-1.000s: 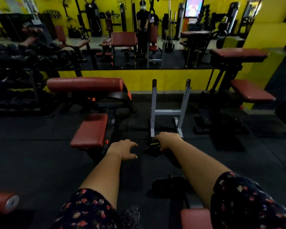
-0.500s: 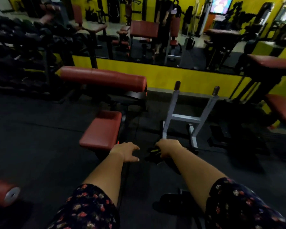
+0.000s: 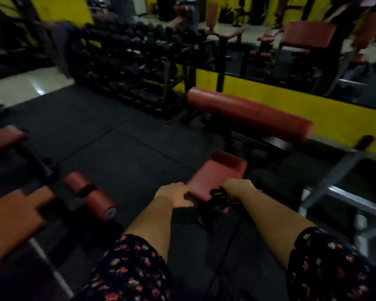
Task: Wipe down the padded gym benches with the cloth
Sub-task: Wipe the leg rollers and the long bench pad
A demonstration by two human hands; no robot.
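The right hand (image 3: 237, 190) is closed around a dark cloth (image 3: 213, 210), which hangs limp below the fist over the near edge of the red seat pad (image 3: 215, 177). The left hand (image 3: 174, 195), loosely spread, holds nothing. The cloth looks light and floppy; bunching it under the palm should suit.

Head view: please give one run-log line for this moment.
left hand: open, near seat pad | right hand: holds dark cloth | wiping: cannot tell
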